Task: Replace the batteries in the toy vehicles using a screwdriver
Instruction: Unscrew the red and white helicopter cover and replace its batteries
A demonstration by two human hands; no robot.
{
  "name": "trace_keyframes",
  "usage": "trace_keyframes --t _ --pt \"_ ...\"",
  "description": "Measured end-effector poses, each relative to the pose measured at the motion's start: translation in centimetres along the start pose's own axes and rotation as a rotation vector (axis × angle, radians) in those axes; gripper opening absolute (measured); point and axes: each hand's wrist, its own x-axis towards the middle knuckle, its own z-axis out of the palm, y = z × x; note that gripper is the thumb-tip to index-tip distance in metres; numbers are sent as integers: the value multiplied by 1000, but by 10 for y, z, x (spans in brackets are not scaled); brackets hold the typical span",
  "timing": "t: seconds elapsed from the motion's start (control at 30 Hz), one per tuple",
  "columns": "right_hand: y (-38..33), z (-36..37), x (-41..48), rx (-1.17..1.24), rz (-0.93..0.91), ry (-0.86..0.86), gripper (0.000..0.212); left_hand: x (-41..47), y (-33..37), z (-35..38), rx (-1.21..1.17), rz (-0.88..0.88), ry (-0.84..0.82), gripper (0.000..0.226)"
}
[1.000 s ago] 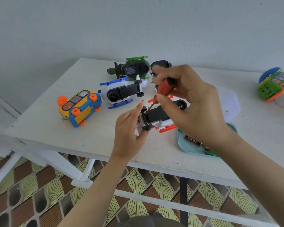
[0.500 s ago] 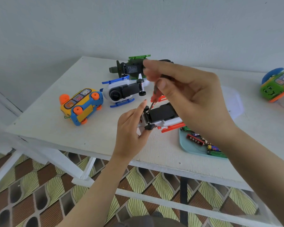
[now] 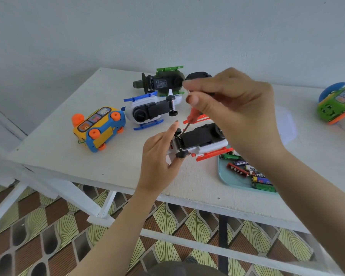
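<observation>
Pinching the screwdriver (image 3: 191,116), right hand (image 3: 239,108) touches its tip to the red-skid helicopter (image 3: 202,136).

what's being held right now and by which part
Right grip pinches the red screwdriver by its upper handle; left grip holds the white-and-red toy helicopter by its wheeled end.

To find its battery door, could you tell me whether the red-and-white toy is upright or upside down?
Upside down: the toy has its black underside and wheels up.
</observation>
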Motion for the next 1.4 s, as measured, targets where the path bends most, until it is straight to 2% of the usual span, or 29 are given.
trace_keyframes --t 0.07,0.13,0.27,0.33,0.37,0.4,0.47,0.53,0.57,0.63,0.7,0.77,0.83,0.9,0.97,1.0,1.03,1.13,1.27,1.33,1.4 --pt "5 0 -2 -317 -142 46 16 0 0 0 3 4 3 66" --pt "8 0 -3 -383 -180 14 25 0 1 0 3 1 3 66" --pt "-1 -4 1 -40 42 -120 35 1 1 0 -1 -1 4 65" --pt "-3 -5 4 147 89 -120 33 0 1 0 0 -3 5 65" --pt "-2 -4 4 164 85 -103 31 1 1 0 1 -2 6 65" --pt "0 -3 4 104 60 -73 27 0 1 0 1 -1 6 66" --pt "5 0 2 -162 -54 0 15 1 1 0 5 1 5 66" --pt "11 1 3 -350 -146 57 17 1 1 0 6 -2 3 66" --pt "12 0 4 -347 -138 55 22 0 1 0 7 -4 1 66" --pt "11 -1 6 -191 -45 -16 29 0 0 1 12 -5 1 65" --pt "5 -2 6 67 75 -69 30 0 0 1 11 -5 5 65" --pt "-2 -1 7 256 129 -68 31 0 0 1 5 -2 8 65" --pt "-2 0 7 345 143 -58 31 0 0 1 1 3 12 66" --pt "0 3 5 174 76 -13 24 0 0 1 0 6 15 66" --pt "5 4 3 -187 -87 46 11 0 0 1 3 9 16 66" --pt "7 4 2 -299 -153 65 11 0 0 1 4 9 15 65" --pt "8 4 2 -305 -162 53 17 0 0 1 2 7 15 65" --pt "4 1 4 -27 -4 -101 30 0 0 1 -3 6 13 65" --pt "-1 -3 5 270 130 -115 25 0 0 0 -4 10 9 66" --pt "1 -1 3 168 93 -61 22 0 0 0 -4 12 10 66" --pt "3 1 1 -155 -67 -2 18 0 0 0 -2 10 9 66"
